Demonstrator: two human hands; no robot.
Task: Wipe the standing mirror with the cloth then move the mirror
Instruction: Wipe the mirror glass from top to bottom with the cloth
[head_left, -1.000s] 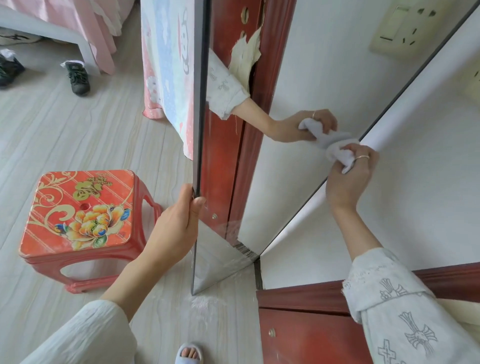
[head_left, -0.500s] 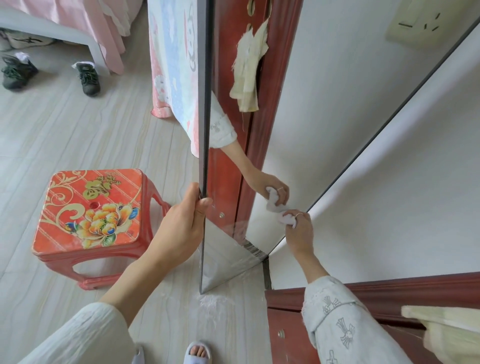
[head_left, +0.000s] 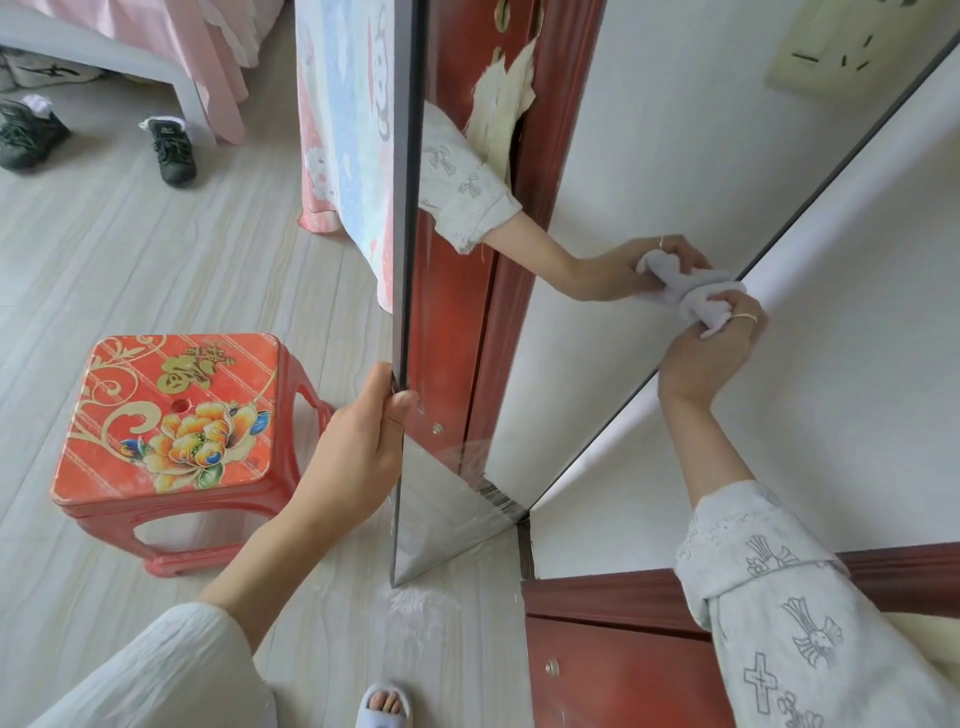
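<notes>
Right hand (head_left: 709, 353) wipes upright mirror (head_left: 597, 156).

Red stool (head_left: 176, 421), dark shoes (head_left: 169, 148)

Pale wood-grain floor (head_left: 130, 270) under soft daylight. Red plastic stool (head_left: 176, 415) with a flower print near the middle. Dark shoes (head_left: 169, 148) by a pink-skirted bed (head_left: 171, 47). White wall (head_left: 857, 415) at right, red-brown door frame (head_left: 623, 649) below.
</notes>
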